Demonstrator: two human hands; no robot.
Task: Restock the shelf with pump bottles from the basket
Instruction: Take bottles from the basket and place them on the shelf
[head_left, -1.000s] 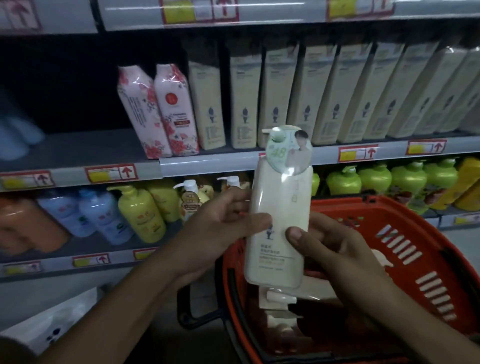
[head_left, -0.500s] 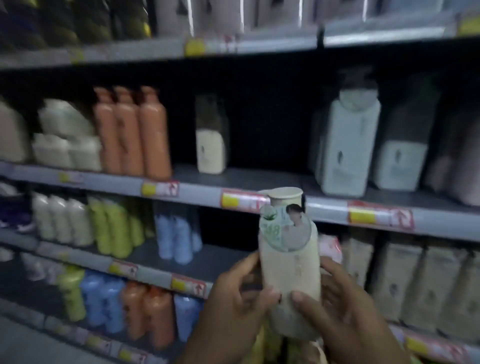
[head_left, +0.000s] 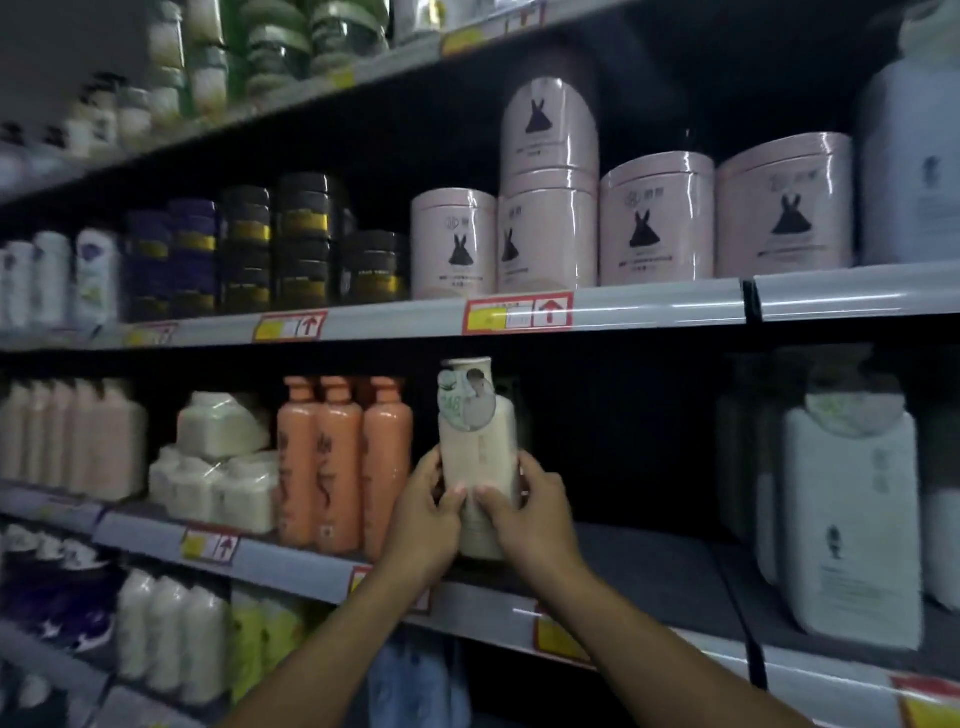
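A cream pump bottle (head_left: 480, 441) with a round tag hung at its neck stands upright at the grey shelf (head_left: 649, 577), just right of three orange bottles (head_left: 343, 457). My left hand (head_left: 423, 525) grips its lower left side and my right hand (head_left: 530, 512) grips its lower right side, thumbs on the front. The bottle's base is at the shelf surface, partly hidden by my fingers. The basket is out of view.
A larger white pump bottle (head_left: 852, 519) stands at the right of the same shelf, with a dark gap between. Pink round tubs (head_left: 654, 218) fill the shelf above. Cream packs (head_left: 218, 462) sit left of the orange bottles. Price tags line the shelf edges.
Both hands have lifted the bottle away from the red basket, up and forward to the higher shelf beside the orange bottles. The view has swung upward and the basket has left it.
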